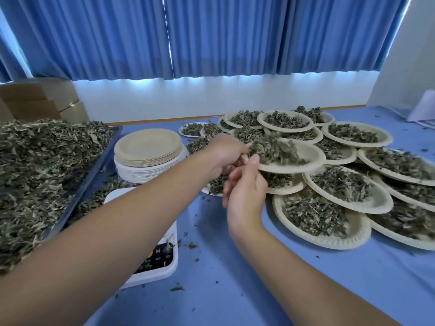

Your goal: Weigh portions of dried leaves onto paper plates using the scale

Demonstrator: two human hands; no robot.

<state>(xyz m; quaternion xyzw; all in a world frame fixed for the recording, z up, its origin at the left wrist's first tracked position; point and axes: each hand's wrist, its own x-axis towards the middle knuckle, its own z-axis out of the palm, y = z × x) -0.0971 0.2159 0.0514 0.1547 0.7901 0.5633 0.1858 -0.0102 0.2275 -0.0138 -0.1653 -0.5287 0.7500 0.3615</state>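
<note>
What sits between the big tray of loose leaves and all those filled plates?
Head view: a stack of empty beige paper plates and, nearer, a white digital scale.

free: bare table [235, 290] front-centre | blocked: tray [93, 175] left; stack [148, 149], scale [160, 257] beside it; filled plates [348, 191] right

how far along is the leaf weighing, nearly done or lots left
Done: many filled plates overlap on the right side of the table. In hand: the left hand and right hand grip one more loaded plate by its rim, above that pile. Left: the tray is heaped with loose leaves and a tall stack of empty plates waits, so plenty remains.
</note>
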